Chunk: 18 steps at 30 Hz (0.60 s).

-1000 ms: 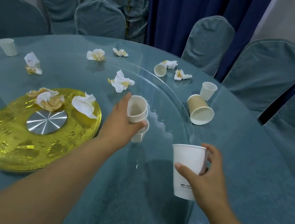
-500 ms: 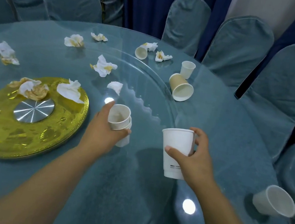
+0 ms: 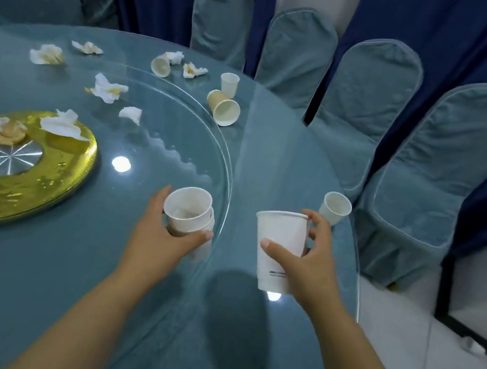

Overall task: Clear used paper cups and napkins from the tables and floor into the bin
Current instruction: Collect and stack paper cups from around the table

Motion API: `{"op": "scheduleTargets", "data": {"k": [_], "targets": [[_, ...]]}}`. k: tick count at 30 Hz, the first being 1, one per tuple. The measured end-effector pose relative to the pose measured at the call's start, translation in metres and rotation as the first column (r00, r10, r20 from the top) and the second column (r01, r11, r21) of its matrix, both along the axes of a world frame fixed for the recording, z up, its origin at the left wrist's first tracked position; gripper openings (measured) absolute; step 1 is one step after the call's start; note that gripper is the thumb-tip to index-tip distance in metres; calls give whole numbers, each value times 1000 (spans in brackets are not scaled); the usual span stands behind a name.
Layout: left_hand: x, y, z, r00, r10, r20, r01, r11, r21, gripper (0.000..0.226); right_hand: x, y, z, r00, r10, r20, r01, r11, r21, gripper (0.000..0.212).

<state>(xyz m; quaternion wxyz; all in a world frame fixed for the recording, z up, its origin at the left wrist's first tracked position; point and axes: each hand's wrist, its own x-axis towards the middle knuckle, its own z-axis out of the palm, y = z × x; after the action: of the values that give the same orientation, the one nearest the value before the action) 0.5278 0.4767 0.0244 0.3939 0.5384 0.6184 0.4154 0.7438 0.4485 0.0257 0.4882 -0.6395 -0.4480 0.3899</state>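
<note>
The big round blue glass-topped bench (image 3: 21, 291) fills most of the view. Blue cloth-covered chairs (image 3: 452, 175) stand round its far side. A wide shiny gold plate (image 3: 47, 198) sits on the left. The left hand (image 3: 157, 240) grips a short stack of small white paper cups (image 3: 187, 211) over the near part of the bench. The right hand (image 3: 315, 268) is wrapped round a tall white paper cup (image 3: 281, 249). The two hands are apart. This looks like the gathering step. I think the next move is to reach for the little white cup (image 3: 334, 207) near the bench edge, just past the right hand. A brown paper cup on its side (image 3: 223, 108) and crumpled white napkins (image 3: 107, 89) lie farther off. No bin shows
</note>
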Motion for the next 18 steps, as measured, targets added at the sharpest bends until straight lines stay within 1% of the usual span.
{"op": "scheduleTargets", "data": {"k": [4,8,13,18], "targets": [[36,-25,2,994,-59,90,59,998,6,74,39,-41,3,989,-139,49,139,990,4,70],[76,-39,10,977,-112,181,112,994,9,63,83,-64,10,971,-220,97,220,976,12,71],[131,-31,15,967,-129,221,125,992,32,58,138,-65,8,963,-254,89,256,967,-9,70],[202,5,17,970,-101,221,90,994,59,60,206,-31,2,968,-240,77,245,968,-59,70]]}}
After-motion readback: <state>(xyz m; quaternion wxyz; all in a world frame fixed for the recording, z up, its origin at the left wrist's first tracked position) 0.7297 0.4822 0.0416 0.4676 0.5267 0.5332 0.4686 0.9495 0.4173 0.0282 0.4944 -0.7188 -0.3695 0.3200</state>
